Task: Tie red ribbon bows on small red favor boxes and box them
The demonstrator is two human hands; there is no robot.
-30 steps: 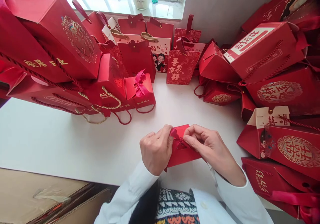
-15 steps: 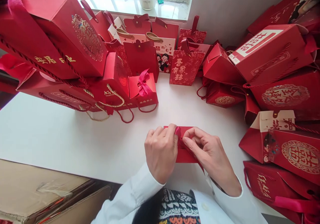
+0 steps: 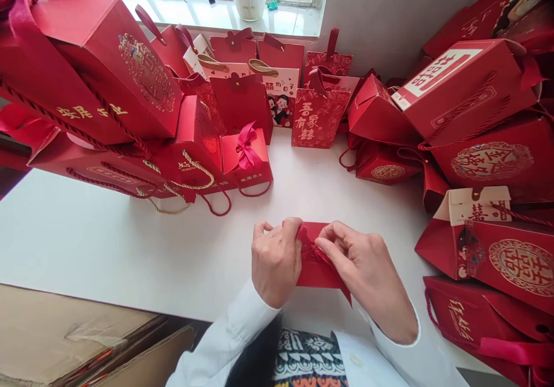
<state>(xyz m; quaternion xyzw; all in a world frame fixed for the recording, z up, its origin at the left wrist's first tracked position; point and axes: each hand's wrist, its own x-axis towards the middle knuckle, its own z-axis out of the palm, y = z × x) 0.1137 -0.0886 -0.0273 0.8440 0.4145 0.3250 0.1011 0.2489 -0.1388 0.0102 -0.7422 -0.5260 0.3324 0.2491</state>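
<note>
In front of me on the white table lies a small red gift box [image 3: 318, 274], its flat top partly covered by my hands. A dark pink-red satin ribbon [image 3: 306, 238] crosses that top, with one pointed tail hanging past the front edge at the right. My left hand [image 3: 277, 260] is closed on the left part of the ribbon, fingers curled and knuckles up. My right hand [image 3: 366, 277] pinches the ribbon near the middle of the box between thumb and forefinger. Exactly how the ribbon is looped under the fingers is hidden.
Stacked red gift boxes [image 3: 108, 52] with rope handles stand at the left, beside a small box with a pink bow [image 3: 246, 147]. Upright gift bags [image 3: 320, 119] line the wall below the window. More red boxes [image 3: 489, 156] pile up at the right. Cardboard [image 3: 64, 335] lies lower left.
My left hand has shifted slightly left and down, drawing the ribbon so more of it shows between the hands. My right hand keeps its pinch. The view has shifted slightly.
</note>
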